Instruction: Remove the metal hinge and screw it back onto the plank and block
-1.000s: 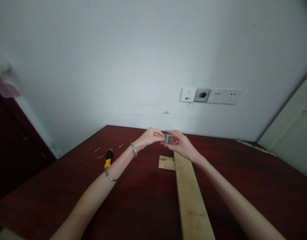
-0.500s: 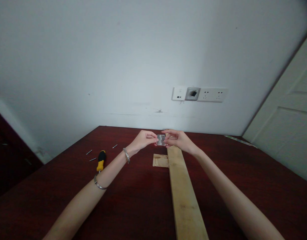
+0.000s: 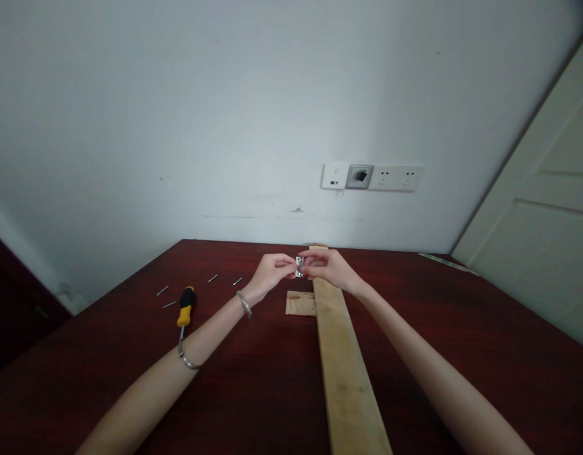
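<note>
A small metal hinge (image 3: 299,266) with screw holes is held up between my two hands, above the far part of the table. My left hand (image 3: 272,273) pinches its left edge, fingers closed. From the other side, my right hand (image 3: 330,268) grips the right edge between thumb and fingers. Beneath and to the right of them runs a long wooden board (image 3: 341,354), lying lengthwise towards me. A small flat wood piece (image 3: 300,303) sits against the board's left side, just below the hinge.
Left of my left forearm lies a yellow-and-black screwdriver (image 3: 186,306). Several screws, one of them here (image 3: 212,278), are scattered around it on the dark red table (image 3: 253,392). A wall with sockets (image 3: 396,178) stands behind; a thin strip (image 3: 447,263) lies at the far right.
The hinge now looks narrower, its leaves turned or folded closer together between my fingers. My left hand has dropped slightly, and the view has shifted a little. Another screw now shows beside my left hand.
</note>
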Action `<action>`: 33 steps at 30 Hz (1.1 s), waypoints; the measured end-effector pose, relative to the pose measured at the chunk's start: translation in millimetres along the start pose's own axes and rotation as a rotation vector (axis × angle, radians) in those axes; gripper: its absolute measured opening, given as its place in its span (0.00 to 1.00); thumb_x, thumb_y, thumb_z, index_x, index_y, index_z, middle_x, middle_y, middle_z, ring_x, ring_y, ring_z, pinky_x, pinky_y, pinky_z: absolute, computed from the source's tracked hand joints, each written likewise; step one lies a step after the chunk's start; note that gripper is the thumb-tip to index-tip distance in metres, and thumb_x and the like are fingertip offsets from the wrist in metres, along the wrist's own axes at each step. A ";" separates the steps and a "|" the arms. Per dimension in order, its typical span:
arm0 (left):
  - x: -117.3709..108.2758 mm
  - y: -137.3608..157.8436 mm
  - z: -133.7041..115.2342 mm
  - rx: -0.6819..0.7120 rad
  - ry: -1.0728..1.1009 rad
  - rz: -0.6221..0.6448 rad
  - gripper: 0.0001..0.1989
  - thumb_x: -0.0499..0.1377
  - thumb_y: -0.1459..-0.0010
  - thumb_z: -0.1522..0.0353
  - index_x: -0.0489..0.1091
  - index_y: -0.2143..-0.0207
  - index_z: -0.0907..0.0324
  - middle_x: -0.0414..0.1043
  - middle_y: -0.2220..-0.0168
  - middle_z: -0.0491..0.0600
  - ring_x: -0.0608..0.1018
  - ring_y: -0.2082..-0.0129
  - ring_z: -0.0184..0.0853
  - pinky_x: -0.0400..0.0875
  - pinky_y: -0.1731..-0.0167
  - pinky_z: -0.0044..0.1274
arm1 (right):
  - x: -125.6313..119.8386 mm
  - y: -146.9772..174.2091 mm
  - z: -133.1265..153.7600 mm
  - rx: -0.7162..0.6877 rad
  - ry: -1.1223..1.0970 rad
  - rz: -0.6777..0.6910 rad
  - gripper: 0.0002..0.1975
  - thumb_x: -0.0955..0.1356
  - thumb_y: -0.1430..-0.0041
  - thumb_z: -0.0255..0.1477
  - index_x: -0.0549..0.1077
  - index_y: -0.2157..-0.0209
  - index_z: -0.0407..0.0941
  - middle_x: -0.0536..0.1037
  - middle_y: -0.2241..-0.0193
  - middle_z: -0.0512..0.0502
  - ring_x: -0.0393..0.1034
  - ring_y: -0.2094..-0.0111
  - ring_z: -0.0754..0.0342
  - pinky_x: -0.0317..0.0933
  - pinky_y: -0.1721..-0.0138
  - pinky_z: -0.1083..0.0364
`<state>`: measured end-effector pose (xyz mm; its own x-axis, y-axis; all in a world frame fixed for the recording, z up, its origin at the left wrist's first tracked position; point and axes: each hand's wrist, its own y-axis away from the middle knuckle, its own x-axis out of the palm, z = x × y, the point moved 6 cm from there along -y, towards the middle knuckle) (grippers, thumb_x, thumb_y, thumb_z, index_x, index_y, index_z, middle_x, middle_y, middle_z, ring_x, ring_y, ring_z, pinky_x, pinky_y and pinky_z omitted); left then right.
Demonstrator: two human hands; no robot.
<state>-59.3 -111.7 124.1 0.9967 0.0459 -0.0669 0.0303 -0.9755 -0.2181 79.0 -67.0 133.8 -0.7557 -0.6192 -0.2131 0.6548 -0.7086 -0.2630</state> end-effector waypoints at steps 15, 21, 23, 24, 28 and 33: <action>-2.9 1.3 1.7 0.011 -0.015 -0.038 0.05 0.63 0.52 0.71 0.74 0.72 0.66 0.75 0.73 0.49 0.75 0.72 0.28 0.71 0.69 0.19 | 7.0 6.4 11.5 -0.398 0.567 -0.012 0.25 0.73 0.48 0.29 0.71 0.47 0.47 0.70 0.58 0.43 0.70 0.67 0.56 0.72 0.66 0.53; -3.7 -0.2 4.4 0.012 0.014 -0.029 0.07 0.63 0.49 0.69 0.75 0.70 0.66 0.75 0.72 0.49 0.75 0.72 0.28 0.71 0.68 0.19 | 8.8 7.8 12.9 -0.450 0.591 0.018 0.26 0.71 0.45 0.29 0.69 0.44 0.49 0.72 0.54 0.41 0.71 0.62 0.52 0.72 0.66 0.53; -4.2 -0.5 4.6 0.014 0.014 -0.029 0.07 0.63 0.49 0.69 0.75 0.70 0.66 0.75 0.72 0.49 0.76 0.71 0.28 0.71 0.68 0.20 | 8.9 7.9 13.0 -0.450 0.588 0.024 0.26 0.71 0.45 0.29 0.69 0.44 0.48 0.73 0.55 0.41 0.71 0.62 0.52 0.72 0.66 0.52; -4.5 -0.6 4.3 0.016 0.010 -0.031 0.07 0.63 0.49 0.69 0.75 0.70 0.66 0.75 0.72 0.49 0.76 0.72 0.28 0.71 0.68 0.20 | 9.0 7.9 13.2 -0.449 0.587 0.026 0.26 0.71 0.45 0.29 0.69 0.44 0.48 0.73 0.54 0.41 0.71 0.62 0.52 0.72 0.66 0.52; -5.6 -0.2 2.3 0.016 -0.003 -0.040 0.06 0.63 0.50 0.70 0.75 0.71 0.66 0.75 0.73 0.49 0.75 0.72 0.28 0.71 0.69 0.20 | 8.3 7.3 13.2 -0.430 0.539 0.014 0.25 0.72 0.46 0.30 0.70 0.45 0.48 0.74 0.55 0.41 0.71 0.63 0.52 0.71 0.67 0.53; -5.6 1.4 1.9 -0.025 0.053 -0.020 0.07 0.64 0.50 0.69 0.74 0.70 0.67 0.75 0.72 0.49 0.76 0.71 0.28 0.72 0.66 0.22 | 4.2 4.1 7.5 -0.330 0.363 -0.009 0.26 0.74 0.51 0.31 0.73 0.48 0.48 0.75 0.55 0.43 0.72 0.63 0.54 0.70 0.68 0.56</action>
<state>-64.9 -112.9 122.4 0.9985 0.0542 -0.0108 0.0511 -0.9796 -0.1946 78.6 -75.1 139.0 -0.7549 -0.4139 -0.5088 0.6541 -0.5320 -0.5376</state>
